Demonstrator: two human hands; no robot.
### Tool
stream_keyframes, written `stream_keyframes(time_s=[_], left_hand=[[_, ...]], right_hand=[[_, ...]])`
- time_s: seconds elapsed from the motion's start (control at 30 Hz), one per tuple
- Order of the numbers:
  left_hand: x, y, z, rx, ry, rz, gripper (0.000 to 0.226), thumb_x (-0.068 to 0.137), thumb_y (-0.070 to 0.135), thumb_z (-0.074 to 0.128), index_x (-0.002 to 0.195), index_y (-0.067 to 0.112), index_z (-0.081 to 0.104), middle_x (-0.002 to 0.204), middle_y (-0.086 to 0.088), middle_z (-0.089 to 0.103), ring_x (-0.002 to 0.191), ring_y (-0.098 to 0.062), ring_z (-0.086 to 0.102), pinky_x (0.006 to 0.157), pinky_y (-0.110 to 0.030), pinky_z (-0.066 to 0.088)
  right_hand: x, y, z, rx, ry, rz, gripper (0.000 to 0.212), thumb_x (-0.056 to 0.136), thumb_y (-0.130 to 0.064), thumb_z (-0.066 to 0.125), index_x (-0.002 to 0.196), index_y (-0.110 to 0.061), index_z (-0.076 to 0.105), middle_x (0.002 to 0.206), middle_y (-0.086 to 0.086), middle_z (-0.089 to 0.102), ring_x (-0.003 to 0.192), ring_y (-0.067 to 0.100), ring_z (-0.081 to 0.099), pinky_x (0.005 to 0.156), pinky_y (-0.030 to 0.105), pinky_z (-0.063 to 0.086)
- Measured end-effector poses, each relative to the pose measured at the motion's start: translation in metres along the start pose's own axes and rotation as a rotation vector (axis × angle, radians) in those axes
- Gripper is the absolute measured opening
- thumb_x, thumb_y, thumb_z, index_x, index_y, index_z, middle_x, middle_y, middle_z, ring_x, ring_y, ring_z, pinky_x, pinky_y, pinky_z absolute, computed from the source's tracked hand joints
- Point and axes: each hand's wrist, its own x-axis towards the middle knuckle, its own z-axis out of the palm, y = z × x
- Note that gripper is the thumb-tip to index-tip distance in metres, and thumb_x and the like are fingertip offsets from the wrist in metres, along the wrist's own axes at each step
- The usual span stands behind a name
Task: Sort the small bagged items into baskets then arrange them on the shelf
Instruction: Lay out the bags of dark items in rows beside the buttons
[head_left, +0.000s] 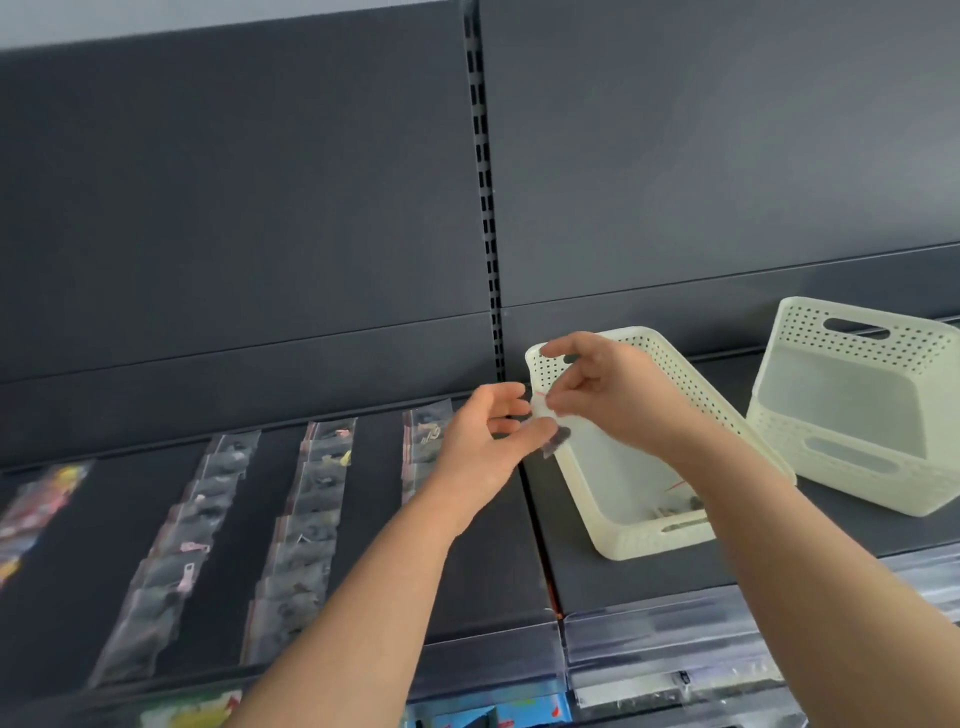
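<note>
Left grip and right grip pinch one small bag over the basket. We judge it light, limp, slippery; hold the sealed top edge.

Bright even light, soft motion blur, wide-angle bending at edges

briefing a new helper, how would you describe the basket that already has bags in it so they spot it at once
On the dark shelf, look right of the slotted upright, where cream perforated baskets stand. The nearer basket sits leftmost, beneath the small bag pinched by left hand and right hand. Only it has a few loose bags lying in its near end.
</note>
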Motion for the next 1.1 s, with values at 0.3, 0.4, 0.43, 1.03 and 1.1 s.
stream_keyframes(time_s=[0.3, 0.4, 0.43, 1.03, 1.1], left_hand=[[-0.024, -0.027, -0.047, -0.328, 0.137, -0.19, 0.009, 0.098, 0.012, 0.058, 0.102, 0.007, 0.064, 0.09, -0.003, 0.072, 0.076, -0.012, 0.07, 0.068, -0.025, 0.059], [-0.03, -0.035, -0.058, -0.479, 0.16, -0.239, 0.01, 0.099, 0.008, 0.056, 0.105, 0.004, 0.062, 0.098, -0.012, 0.073, 0.085, -0.02, 0.071, 0.073, -0.03, 0.061], [-0.032, -0.036, -0.061, -0.481, 0.16, -0.25, 0.008, 0.099, 0.008, 0.056, 0.102, 0.006, 0.063, 0.097, -0.011, 0.073, 0.085, -0.02, 0.071, 0.071, -0.03, 0.06], [-0.041, -0.068, -0.094, -0.021, 0.176, -0.348, 0.01, 0.094, 0.011, 0.062, 0.084, 0.013, 0.065, 0.078, -0.002, 0.065, 0.07, -0.01, 0.061, 0.066, -0.024, 0.058], [-0.042, -0.07, -0.095, 0.059, 0.137, -0.37, 0.008, 0.093, 0.007, 0.062, 0.086, 0.011, 0.065, 0.08, -0.004, 0.067, 0.07, -0.011, 0.064, 0.066, -0.026, 0.06]], right_hand=[[-0.009, -0.01, 0.072, 0.507, -0.111, 0.189, 0.047, 0.086, -0.023, 0.07, 0.128, -0.016, 0.052, 0.1, -0.002, 0.072, 0.096, 0.015, 0.067, 0.092, 0.038, 0.053], [-0.02, -0.008, 0.101, 0.523, -0.237, 0.261, 0.055, 0.08, -0.023, 0.076, 0.128, -0.016, 0.053, 0.099, 0.003, 0.072, 0.094, 0.016, 0.069, 0.087, 0.034, 0.055], [-0.022, -0.009, 0.107, 0.542, -0.212, 0.283, 0.051, 0.08, -0.018, 0.077, 0.126, -0.014, 0.055, 0.094, 0.004, 0.073, 0.09, 0.017, 0.07, 0.084, 0.033, 0.056], [-0.033, -0.012, 0.132, 0.489, -0.009, 0.436, 0.049, 0.079, -0.003, 0.073, 0.123, -0.015, 0.055, 0.085, 0.003, 0.07, 0.079, 0.014, 0.065, 0.066, 0.02, 0.048], [-0.033, -0.01, 0.136, 0.42, -0.013, 0.434, 0.053, 0.078, -0.004, 0.075, 0.125, -0.016, 0.054, 0.083, -0.001, 0.07, 0.078, 0.012, 0.065, 0.067, 0.02, 0.048]])
